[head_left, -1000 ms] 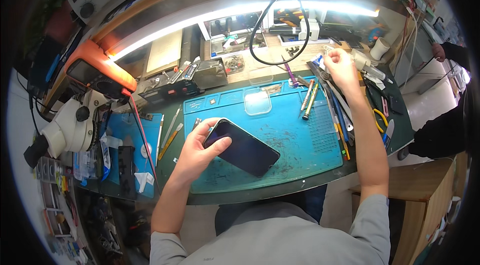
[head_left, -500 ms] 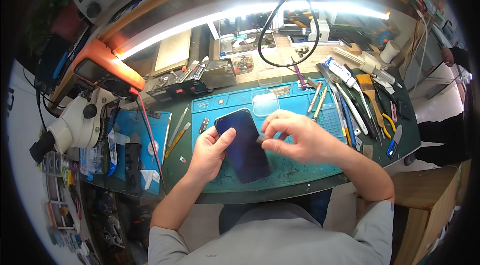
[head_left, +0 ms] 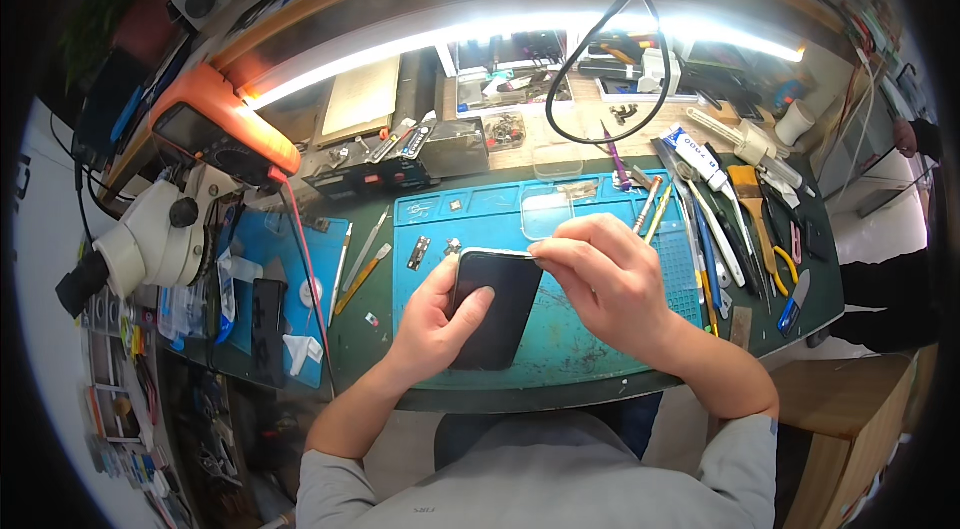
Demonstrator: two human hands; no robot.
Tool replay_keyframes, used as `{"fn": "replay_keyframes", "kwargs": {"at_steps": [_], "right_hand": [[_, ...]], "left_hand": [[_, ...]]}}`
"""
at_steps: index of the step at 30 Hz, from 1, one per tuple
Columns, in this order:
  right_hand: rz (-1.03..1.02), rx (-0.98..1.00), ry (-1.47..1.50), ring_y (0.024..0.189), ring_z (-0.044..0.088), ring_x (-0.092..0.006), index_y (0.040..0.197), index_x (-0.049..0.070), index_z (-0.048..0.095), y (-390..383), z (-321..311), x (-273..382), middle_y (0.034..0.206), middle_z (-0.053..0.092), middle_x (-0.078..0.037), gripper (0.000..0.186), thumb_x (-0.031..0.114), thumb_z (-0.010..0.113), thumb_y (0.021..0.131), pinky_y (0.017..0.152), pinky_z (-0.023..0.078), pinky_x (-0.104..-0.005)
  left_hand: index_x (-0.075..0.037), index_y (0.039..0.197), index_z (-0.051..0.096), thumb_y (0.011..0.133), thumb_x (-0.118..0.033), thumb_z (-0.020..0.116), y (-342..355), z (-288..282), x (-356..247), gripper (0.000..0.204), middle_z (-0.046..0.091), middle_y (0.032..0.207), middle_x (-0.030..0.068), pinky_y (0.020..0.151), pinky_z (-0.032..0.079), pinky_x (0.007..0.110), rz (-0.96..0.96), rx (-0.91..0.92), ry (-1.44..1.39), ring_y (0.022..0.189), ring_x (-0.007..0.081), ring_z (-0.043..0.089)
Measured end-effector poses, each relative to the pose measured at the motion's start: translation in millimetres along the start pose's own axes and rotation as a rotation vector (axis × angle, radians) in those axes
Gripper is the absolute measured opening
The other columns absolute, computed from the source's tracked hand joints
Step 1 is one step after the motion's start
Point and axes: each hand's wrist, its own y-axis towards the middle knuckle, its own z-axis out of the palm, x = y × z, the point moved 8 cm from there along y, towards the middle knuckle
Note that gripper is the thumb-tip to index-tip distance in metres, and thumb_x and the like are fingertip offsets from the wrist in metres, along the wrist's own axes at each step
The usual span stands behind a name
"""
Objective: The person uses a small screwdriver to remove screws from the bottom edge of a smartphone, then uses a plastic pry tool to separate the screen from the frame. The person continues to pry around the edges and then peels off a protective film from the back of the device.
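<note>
My left hand [head_left: 435, 329] grips a dark phone [head_left: 500, 329], screen up, by its left side, thumb resting on the glass. My right hand [head_left: 610, 284] is closed in a pinch at the phone's top right corner; whatever its fingertips hold is too small or hidden to name. Both are over a blue silicone mat [head_left: 590, 359]. Near the phone's upper end lie small components [head_left: 418, 251] and a clear plastic box [head_left: 545, 209].
A microscope [head_left: 150, 229], orange multimeter [head_left: 220, 134] and second blue mat [head_left: 270, 249] are left. Tools, including a brush [head_left: 750, 199] and yellow-handled pliers [head_left: 785, 269], crowd the right. A black cable loop [head_left: 605, 134] hangs above. A co-worker's hand [head_left: 905, 137] shows far right.
My right hand has come from the tools at upper right down to the phone's top corner. My left hand has turned the phone more upright.
</note>
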Motion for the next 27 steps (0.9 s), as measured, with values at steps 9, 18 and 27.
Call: {"fn": "replay_keyframes", "kwargs": {"at_steps": [9,18,27], "right_hand": [[-0.107,-0.102,0.028,0.075,0.068,-0.0213,0.104,0.002,0.07,-4.2,-2.0,10.6,0.09,0.067,-0.007,0.032,-0.004,0.072,0.073,0.059,0.056,-0.0309],[-0.159,-0.094,0.063,0.074,0.069,-0.0228,0.108,-0.001,0.07,-7.8,0.7,12.4,0.091,0.068,-0.01,0.035,-0.003,0.072,0.073,0.062,0.058,-0.0325],[-0.154,-0.077,0.072,0.076,0.07,-0.0237,0.106,0.0,0.071,-8.9,2.8,10.3,0.093,0.068,-0.01,0.034,-0.002,0.073,0.072,0.066,0.059,-0.0342]], "left_hand": [[0.001,0.135,0.052,0.104,-0.005,0.057,-7.5,4.2,-3.6,0.033,0.064,0.122,0.0078,0.096,0.05,0.028,0.073,0.015,0.069,0.111,0.0118,0.061],[0.002,0.134,0.052,0.104,-0.004,0.057,-7.5,6.5,-6.6,0.032,0.064,0.122,0.008,0.096,0.05,0.028,0.086,0.012,0.064,0.111,0.0124,0.061],[0.002,0.133,0.053,0.104,-0.004,0.057,-6.5,6.1,-6.2,0.03,0.064,0.121,0.0079,0.096,0.05,0.027,0.08,0.01,0.047,0.11,0.0119,0.061]]}}
